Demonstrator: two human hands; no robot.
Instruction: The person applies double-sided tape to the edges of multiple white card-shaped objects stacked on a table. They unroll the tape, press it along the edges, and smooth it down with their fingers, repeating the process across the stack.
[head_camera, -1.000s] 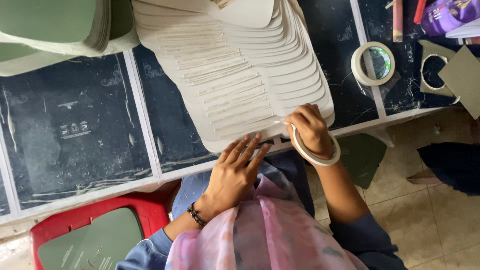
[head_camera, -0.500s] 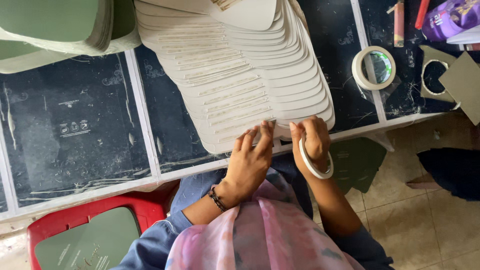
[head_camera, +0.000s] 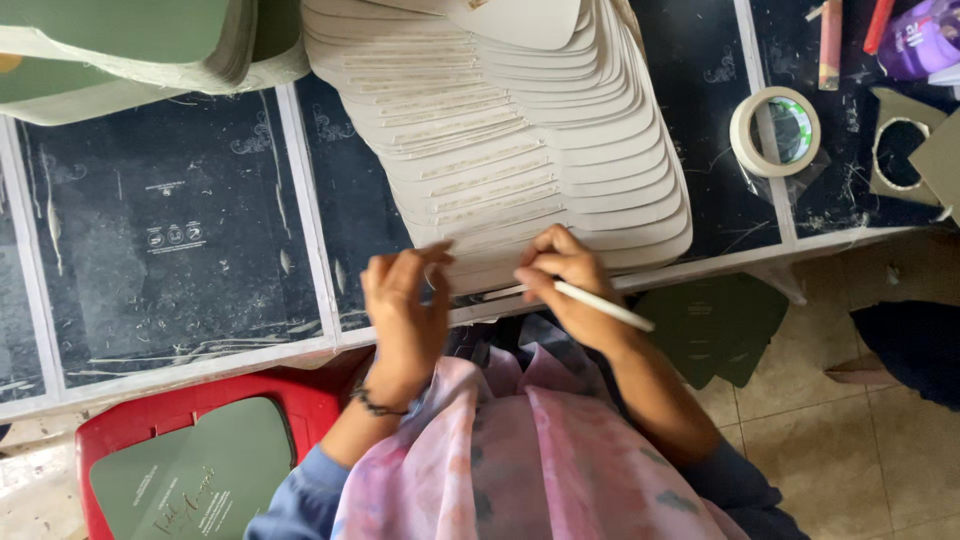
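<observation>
Fanned stack of pale card cutouts (head_camera: 520, 130) on the dark table (head_camera: 180, 230), nearest card at the near edge. Left hand (head_camera: 405, 300) loosely curled, fingertips pinching what looks like a free tape end just beside that card, though too small to be sure. Right hand (head_camera: 565, 280) clenched around a tape roll (head_camera: 605, 305), seen edge-on. Best done by keeping the strip taut, laying it level with the strips already on the cards, then pressing flat. Spare tape roll (head_camera: 775, 130) far right; red stool (head_camera: 200, 420) near left.
</observation>
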